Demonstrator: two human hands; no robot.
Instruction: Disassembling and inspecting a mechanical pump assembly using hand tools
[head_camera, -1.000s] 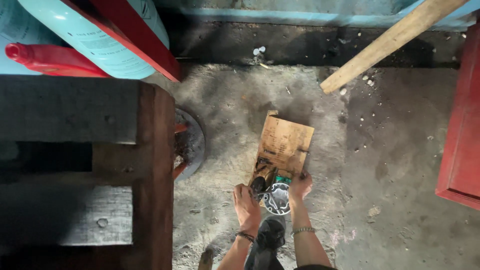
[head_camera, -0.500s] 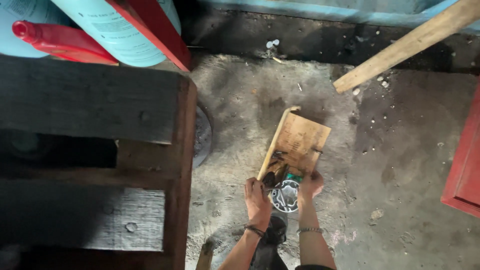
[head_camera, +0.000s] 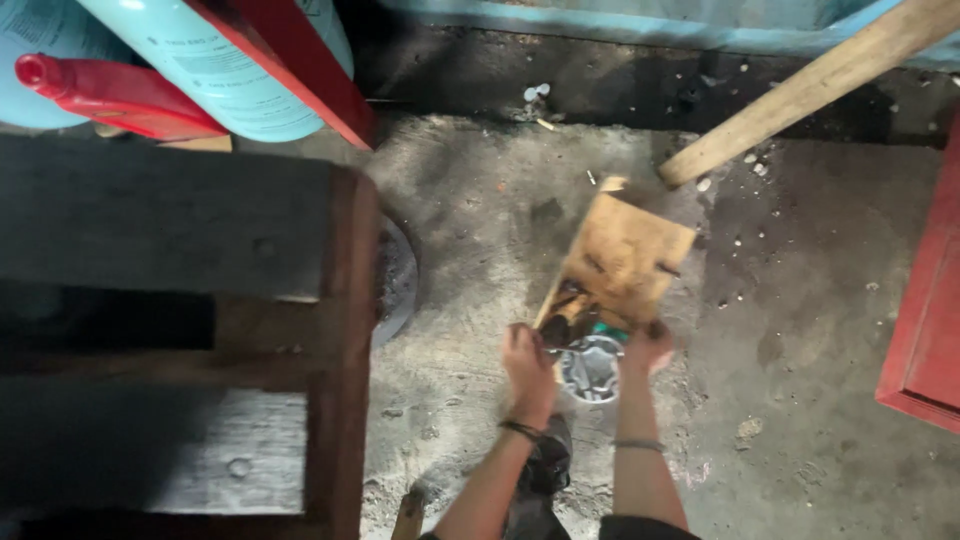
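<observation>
Both hands sit at the near edge of the plywood board (head_camera: 622, 262), same as a second ago; only the view has shifted. Left hand (head_camera: 527, 358) closed on the dark debris (head_camera: 566, 318) at the board's 7 o'clock corner. Right hand (head_camera: 648, 347) grips the 5 o'clock corner. A round metal container (head_camera: 592, 368) sits between the hands, at 6 o'clock, on the concrete floor (head_camera: 470, 230). Work looks mid-step, board still tipped toward the container.

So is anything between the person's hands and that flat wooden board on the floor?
Nothing visible. The left hand and right hand are both at the near edge of the wooden board, with a round metal can between them.
</observation>
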